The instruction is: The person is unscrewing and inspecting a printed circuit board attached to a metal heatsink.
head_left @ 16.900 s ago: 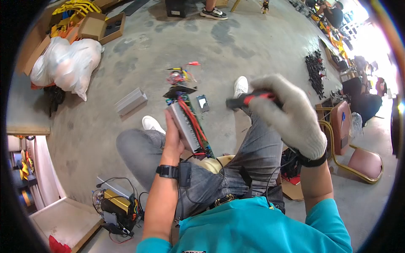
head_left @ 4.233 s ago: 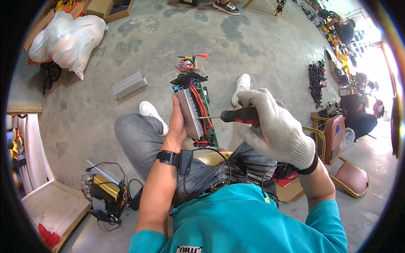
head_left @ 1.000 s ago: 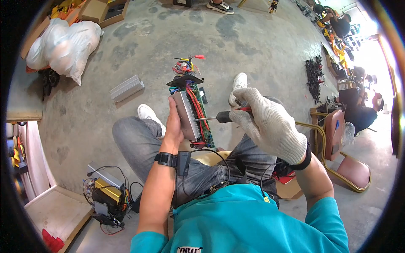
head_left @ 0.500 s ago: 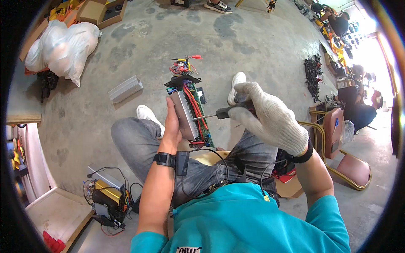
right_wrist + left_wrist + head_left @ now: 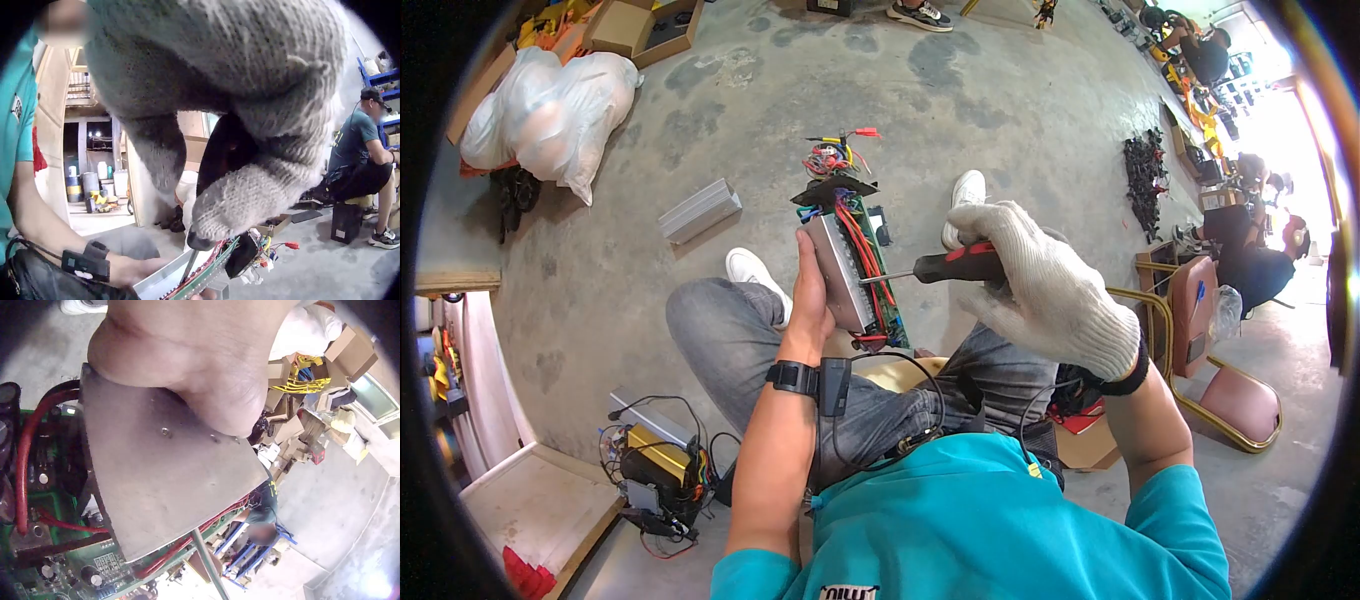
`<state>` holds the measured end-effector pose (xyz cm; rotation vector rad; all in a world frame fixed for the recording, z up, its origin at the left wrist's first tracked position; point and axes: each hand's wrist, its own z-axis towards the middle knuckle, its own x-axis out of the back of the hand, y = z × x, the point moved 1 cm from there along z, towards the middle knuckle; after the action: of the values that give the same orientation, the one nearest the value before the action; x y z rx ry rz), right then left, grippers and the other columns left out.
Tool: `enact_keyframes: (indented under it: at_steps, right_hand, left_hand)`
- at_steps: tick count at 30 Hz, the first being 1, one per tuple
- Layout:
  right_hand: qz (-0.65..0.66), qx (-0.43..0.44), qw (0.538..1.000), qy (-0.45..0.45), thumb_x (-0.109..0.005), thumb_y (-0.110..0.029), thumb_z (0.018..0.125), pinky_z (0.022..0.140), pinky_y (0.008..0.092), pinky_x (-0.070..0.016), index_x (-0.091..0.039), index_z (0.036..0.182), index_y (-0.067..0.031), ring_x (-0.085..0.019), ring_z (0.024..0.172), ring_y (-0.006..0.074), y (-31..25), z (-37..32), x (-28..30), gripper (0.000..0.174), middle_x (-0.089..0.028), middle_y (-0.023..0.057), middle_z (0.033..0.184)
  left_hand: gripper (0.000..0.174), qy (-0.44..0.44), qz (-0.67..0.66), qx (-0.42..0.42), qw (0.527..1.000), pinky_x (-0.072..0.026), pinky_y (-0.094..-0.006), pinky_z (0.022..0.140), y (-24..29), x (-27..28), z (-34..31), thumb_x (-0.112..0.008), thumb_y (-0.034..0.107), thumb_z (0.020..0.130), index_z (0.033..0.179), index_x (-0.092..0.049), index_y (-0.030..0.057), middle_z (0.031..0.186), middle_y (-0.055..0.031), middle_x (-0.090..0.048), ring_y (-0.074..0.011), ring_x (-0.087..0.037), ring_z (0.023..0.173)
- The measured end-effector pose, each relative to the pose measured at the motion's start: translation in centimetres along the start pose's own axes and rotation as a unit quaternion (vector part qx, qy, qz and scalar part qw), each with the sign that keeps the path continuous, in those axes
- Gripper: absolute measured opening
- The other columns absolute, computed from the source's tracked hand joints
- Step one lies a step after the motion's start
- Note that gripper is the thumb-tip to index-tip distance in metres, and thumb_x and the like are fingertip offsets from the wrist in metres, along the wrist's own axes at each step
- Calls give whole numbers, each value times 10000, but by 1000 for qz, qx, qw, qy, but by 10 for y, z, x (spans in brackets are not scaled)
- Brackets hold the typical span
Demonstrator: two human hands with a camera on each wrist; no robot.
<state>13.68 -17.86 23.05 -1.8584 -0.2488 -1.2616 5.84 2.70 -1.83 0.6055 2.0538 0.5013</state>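
Note:
My bare left hand (image 5: 808,300) grips a long green circuit board (image 5: 69,565) by the grey metal plate (image 5: 834,272) along its side. Thick red wires (image 5: 866,245) run down the board's middle, and a black end piece (image 5: 836,189) with a tangle of coloured leads sticks out at the far end. In my gloved right hand (image 5: 1055,295) is a screwdriver (image 5: 962,264) with a black and red handle. Its shaft (image 5: 209,562) crosses the wires, tip right at the plate's edge. The right wrist view shows knitted glove fingers (image 5: 250,200) curled around the handle.
On the floor lie a grey metal casing (image 5: 700,211) and, lower left, a wired unit with a gold block (image 5: 654,455). White plastic bags (image 5: 550,120) sit upper left. A chair (image 5: 1192,312) stands to my right. A person (image 5: 359,144) sits farther off.
Much earlier the right hand swung the screwdriver clear of the board; now its tip is at the plate. In the last second the right fingers shifted around the handle; the left hand stayed put.

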Motion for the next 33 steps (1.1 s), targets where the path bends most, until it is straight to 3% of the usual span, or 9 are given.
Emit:
enact_keyframes:
  at_steps: [8, 11, 16, 24, 28, 30, 32, 33]
  right_hand:
    - [-5, 94, 995, -22, -713, 8, 863, 868, 447, -546, -590, 1243, -78, -679, 1036, 379, -4, -2, -7, 408, -619, 147, 1153]
    - [-24, 83, 996, -23, -710, -38, 894, 836, 446, -551, -606, 1212, -95, -689, 985, 368, -8, -3, -5, 340, -619, 142, 1117]
    - [-64, 71, 995, -24, -729, -129, 917, 792, 434, -560, -606, 1199, -108, -697, 957, 356, -7, -1, -5, 308, -619, 126, 1097]
    - [-53, 13, 999, 7, -761, -240, 926, 789, 453, -558, -596, 1190, -61, -703, 924, 384, 4, -8, -11, 359, -670, 187, 1015]
    - [6, -11, 1000, 21, -800, -145, 861, 831, 441, -538, -626, 1176, -44, -679, 957, 401, 8, -12, -11, 374, -694, 181, 1015]
    - [27, 19, 998, 45, -769, -108, 865, 818, 411, -546, -641, 1170, -31, -697, 910, 358, 11, -11, -6, 339, -698, 185, 1004]
    - [65, -26, 995, 70, -739, -81, 871, 799, 361, -546, -651, 1182, -20, -708, 859, 272, 14, -9, 7, 329, -702, 166, 972]
    - [88, -45, 991, 89, -731, -93, 883, 791, 325, -539, -658, 1198, -16, -687, 844, 177, 17, -6, 14, 333, -708, 131, 943]
  left_hand:
    - [801, -8, 2, -8, 1000, -613, -403, 937, -1, 2, 0, -283, 722, 1062, 1402, -577, 60, 1217, -121, -717, -220, -726, 1073]
    - [790, -21, 0, -3, 1000, -590, -425, 974, 0, 4, -1, -325, 733, 1051, 1427, -545, 75, 1274, -117, -677, -233, -684, 1135]
    - [792, -9, 15, 6, 1000, -612, -394, 934, 2, 1, -2, -282, 716, 1066, 1403, -582, 66, 1202, -113, -722, -215, -731, 1054]
    - [803, -9, 10, 4, 1000, -611, -395, 928, 2, -2, -2, -291, 740, 1052, 1397, -588, 78, 1191, -110, -724, -220, -729, 1048]
    - [721, 6, -56, -10, 998, -580, -446, 961, 0, 5, -1, -336, 685, 1075, 1390, -571, 81, 1206, -96, -690, -240, -687, 1066]
    - [702, 19, -65, -6, 998, -580, -441, 937, 3, 10, 1, -346, 686, 1070, 1347, -594, 90, 1171, -88, -696, -238, -685, 1040]
    - [670, 47, -89, 2, 995, -580, -430, 889, 2, 16, 5, -366, 686, 1061, 1261, -641, 109, 1101, -71, -706, -233, -682, 987]
    - [649, 88, -115, -5, 989, -580, -416, 856, 7, 8, 5, -374, 687, 1056, 1188, -662, 121, 1063, -67, -709, -220, -681, 940]
